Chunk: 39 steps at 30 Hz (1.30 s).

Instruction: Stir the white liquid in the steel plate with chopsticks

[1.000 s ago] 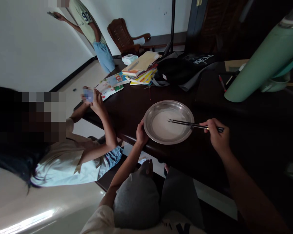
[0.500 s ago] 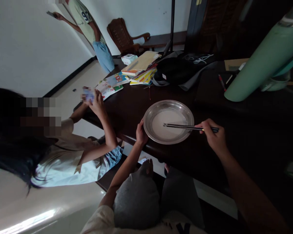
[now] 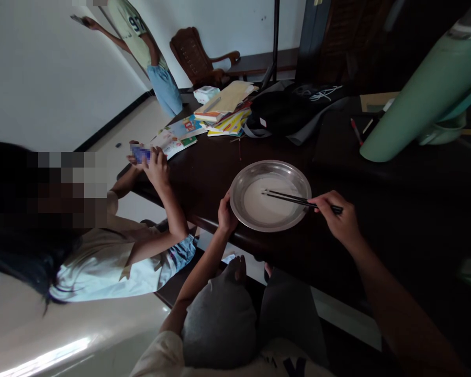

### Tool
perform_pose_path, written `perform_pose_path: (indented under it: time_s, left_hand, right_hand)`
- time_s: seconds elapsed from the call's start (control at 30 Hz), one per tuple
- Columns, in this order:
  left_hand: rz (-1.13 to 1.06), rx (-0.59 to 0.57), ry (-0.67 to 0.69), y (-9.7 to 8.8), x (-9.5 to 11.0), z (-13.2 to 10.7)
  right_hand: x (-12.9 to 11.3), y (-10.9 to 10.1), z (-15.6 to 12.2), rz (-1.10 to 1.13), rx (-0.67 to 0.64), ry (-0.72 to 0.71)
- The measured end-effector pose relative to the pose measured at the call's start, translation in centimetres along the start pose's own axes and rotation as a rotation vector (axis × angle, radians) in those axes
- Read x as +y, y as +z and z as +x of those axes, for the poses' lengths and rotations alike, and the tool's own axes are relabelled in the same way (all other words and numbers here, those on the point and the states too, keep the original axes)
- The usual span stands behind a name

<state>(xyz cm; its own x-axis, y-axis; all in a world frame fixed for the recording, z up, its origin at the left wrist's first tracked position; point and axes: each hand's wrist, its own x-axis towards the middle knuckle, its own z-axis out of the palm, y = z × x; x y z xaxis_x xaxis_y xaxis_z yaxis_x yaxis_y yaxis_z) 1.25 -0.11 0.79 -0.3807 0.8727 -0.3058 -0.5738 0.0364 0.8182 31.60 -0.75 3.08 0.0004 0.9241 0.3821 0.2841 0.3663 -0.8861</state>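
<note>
A round steel plate with white liquid in it sits near the front edge of a dark wooden table. My left hand grips the plate's left rim, fingers closed on it. My right hand is closed round a pair of dark chopsticks, whose tips reach into the white liquid at the plate's middle.
A seated person at the left holds a small blue object. Another person stands by the far wall. Books and papers, a black bag, a green cylinder and pens lie behind the plate. A wooden chair stands beyond.
My right hand has shifted left with the chopsticks, and their tips have swept leftward through the liquid. My left hand stays on the rim.
</note>
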Motion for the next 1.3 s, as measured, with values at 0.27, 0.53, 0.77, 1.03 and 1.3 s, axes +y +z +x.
perform_pose_path:
  time_s: [0.27,0.53,0.77,1.03,1.3]
  left_hand:
    - [0.039,0.009,0.022,-0.06,0.05,0.0]
    - [0.014,0.002,-0.001,-0.2,-0.08,0.06]
    - [0.008,-0.01,-0.002,-0.11,0.03,-0.08]
    - [0.016,0.018,0.011,-0.06,-0.04,0.04]
    - [0.026,0.024,0.022,0.01,-0.03,0.13]
  right_hand:
    - [-0.32,-0.01,0.02,0.005,0.01,0.026]
    - [-0.09,-0.21,0.05,-0.008,0.075,0.022]
    - [0.0,-0.16,0.01,-0.02,0.067,-0.001]
    - [-0.27,0.13,0.14,-0.02,-0.021,-0.011]
    - [-0.47,-0.11,0.06,0.025,-0.006,-0.009]
